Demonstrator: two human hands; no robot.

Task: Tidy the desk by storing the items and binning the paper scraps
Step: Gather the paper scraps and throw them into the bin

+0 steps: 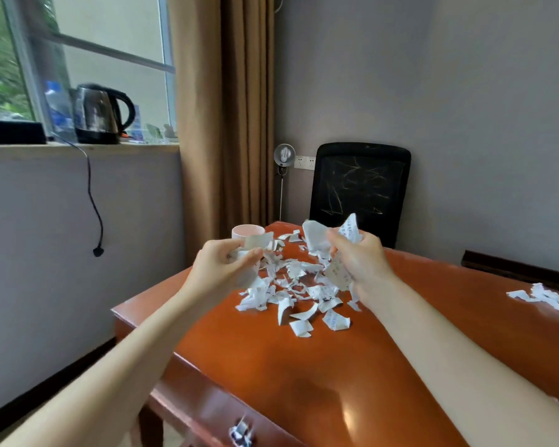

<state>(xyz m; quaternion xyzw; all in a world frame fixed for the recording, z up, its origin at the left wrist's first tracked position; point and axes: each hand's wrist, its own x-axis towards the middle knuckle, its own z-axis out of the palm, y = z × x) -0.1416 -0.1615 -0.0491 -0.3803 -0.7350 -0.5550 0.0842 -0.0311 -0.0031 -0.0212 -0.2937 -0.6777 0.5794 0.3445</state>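
I am looking down at a glossy orange-brown desk point(320, 366) standing in the corner of a grey-walled room. The paper scraps point(299, 290) are lying in a loose heap on the far middle of the desk top, between my two hands, with a few single pieces trailing toward the near side. My left hand point(226, 264) is hovering above the left edge of the heap, fingers curled and pinching one flat white scrap between thumb and fingertips. My right hand point(360, 258) is gripping a crumpled bunch of printed scraps, fingers closed tight around it, with torn ends sticking out above and below the fist. A pink cup point(248, 233) is standing at the far left corner of the desk, just behind my left hand and partly hidden by the pinched scrap. A second, smaller scatter of paper strips point(549, 301) is lying well apart at the right edge of the desk. A black mesh chair point(362, 188) is standing behind the far corner, against the wall. Left of it a brown curtain point(226, 108) is hanging beside the window. On the sill a steel kettle point(99, 114) is sitting, its cord point(92, 195) dangling down the wall.
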